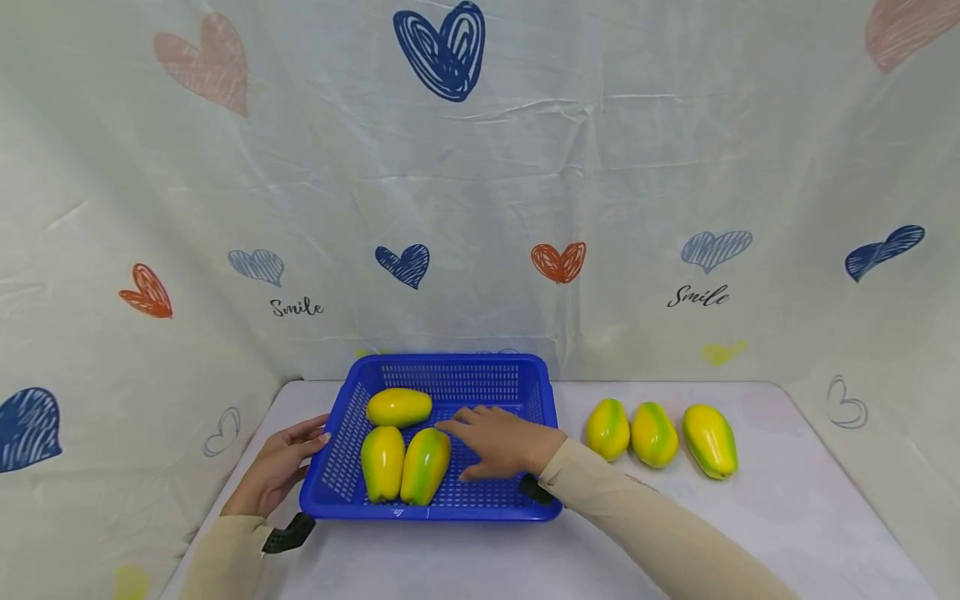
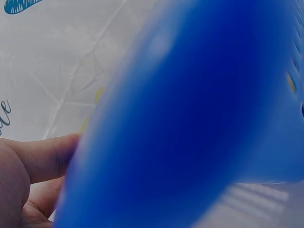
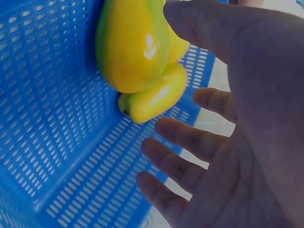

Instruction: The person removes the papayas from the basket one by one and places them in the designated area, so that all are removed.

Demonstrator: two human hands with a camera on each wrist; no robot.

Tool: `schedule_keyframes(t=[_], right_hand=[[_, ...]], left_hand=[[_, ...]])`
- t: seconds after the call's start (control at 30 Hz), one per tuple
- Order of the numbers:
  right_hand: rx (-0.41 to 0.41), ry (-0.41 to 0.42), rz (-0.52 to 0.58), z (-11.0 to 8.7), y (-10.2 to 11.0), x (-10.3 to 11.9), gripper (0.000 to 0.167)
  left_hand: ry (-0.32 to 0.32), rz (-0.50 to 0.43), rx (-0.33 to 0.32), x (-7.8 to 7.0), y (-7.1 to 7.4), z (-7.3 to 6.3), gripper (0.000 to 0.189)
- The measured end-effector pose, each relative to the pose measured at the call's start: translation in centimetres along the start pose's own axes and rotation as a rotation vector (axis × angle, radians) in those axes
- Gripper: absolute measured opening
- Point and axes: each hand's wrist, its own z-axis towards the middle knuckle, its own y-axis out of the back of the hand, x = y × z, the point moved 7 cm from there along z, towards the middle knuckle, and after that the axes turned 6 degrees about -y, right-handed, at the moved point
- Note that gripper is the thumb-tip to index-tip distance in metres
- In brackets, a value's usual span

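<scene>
Right hand (image 1: 491, 442) spread loose, palm down and grasping nothing, reaches over the inside of the blue basket (image 1: 480, 512); its thumb is close to the nearest fruit, though whether they touch I cannot tell. At the basket's left rim the left hand (image 1: 281, 467) grips the edge between thumb and fingers.

The basket sits on the left part of the bench (image 1: 420, 558), its back rim at the bench's far edge. Three yellow-green fruits lie inside, all in its left half: a sideways fruit (image 1: 399, 407) toward the far left corner, and, nearer the front rim, a left front fruit (image 1: 383, 464) and a right front fruit (image 1: 426, 467) side by side.

Right of the basket, toward the bench's far edge, three more lie in a row: an inner fruit (image 1: 607, 429), a middle fruit (image 1: 655, 434) just beside it, and an outer fruit (image 1: 710, 442), slanted and a little apart. One beige sleeve (image 1: 652, 525) crosses the basket's right front corner. Behind the bench hangs a pale cloth (image 1: 480, 167) printed with hearts.
</scene>
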Motion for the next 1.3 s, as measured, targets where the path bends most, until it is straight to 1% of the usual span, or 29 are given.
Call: schedule_keyframes(t=[0.17,0.3,0.47,0.63,0.73,0.93,1.07,1.3], right_hand=[[0.038,-0.03,0.012,0.8,-0.1,0.6,0.074],[0.06,-0.053,0.019,1.5,-0.7,0.9,0.074],[0.077,-0.053,-0.006,2.4,-1.6,1.3,0.074],[0.088,-0.055,-0.042,3.1,-1.9,1.9,0.075],[0.101,-0.065,-0.054,3.4,-2.1,2.1,0.077],[0.129,-0.077,-0.03,3.8,-2.5,2.4,0.08],[0.13,-0.083,-0.024,4.0,-2.5,2.5,0.084],[0.136,-0.101,-0.024,4.4,-2.9,2.4,0.085]], left_hand=[[0.001,-0.002,0.001,0.0,0.0,0.0,0.062],[0.009,-0.001,-0.002,0.2,0.0,0.0,0.063],[0.02,0.001,-0.01,0.4,0.0,0.0,0.062],[0.013,0.006,-0.014,0.3,0.0,0.0,0.062],[0.012,0.007,-0.015,0.2,-0.1,0.0,0.062],[0.013,0.0,-0.015,0.2,-0.1,0.1,0.062],[0.008,0.006,-0.014,0.2,-0.2,0.2,0.062],[0.008,0.008,-0.019,0.2,-0.1,0.1,0.062]])
